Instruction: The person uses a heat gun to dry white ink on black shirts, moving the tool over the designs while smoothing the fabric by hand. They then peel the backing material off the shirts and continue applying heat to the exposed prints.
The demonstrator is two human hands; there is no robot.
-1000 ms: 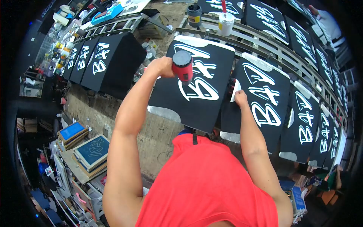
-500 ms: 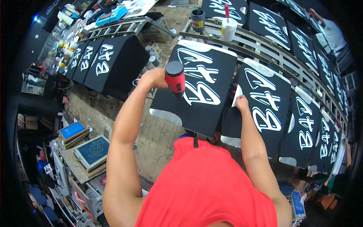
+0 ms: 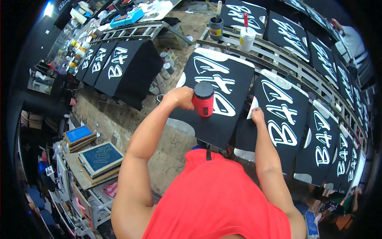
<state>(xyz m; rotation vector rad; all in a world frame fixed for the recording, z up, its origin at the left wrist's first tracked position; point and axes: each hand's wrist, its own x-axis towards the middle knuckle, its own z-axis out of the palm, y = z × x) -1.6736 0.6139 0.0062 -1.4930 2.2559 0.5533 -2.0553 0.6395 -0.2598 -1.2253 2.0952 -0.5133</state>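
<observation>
My left hand is wrapped around a red heat gun with a ribbed black end cap. The heat gun hangs over the lower part of a black fabric panel printed with white "BAY" lettering, partly covering the letters; its nozzle is hidden beneath it. My right hand is closed on a white rounded edge at the left side of the neighbouring black panel, which bears the same lettering. What lies under that edge cannot be made out.
More printed black panels line the slatted racks to the right. A dark paint tub and a white tub with a red handle stand behind. Framed screens lie stacked at left. Another person is at far right.
My left hand has moved the heat gun right and toward me across the panel's lettering. My right hand keeps its hold on the white edge. The view has tilted slightly.
</observation>
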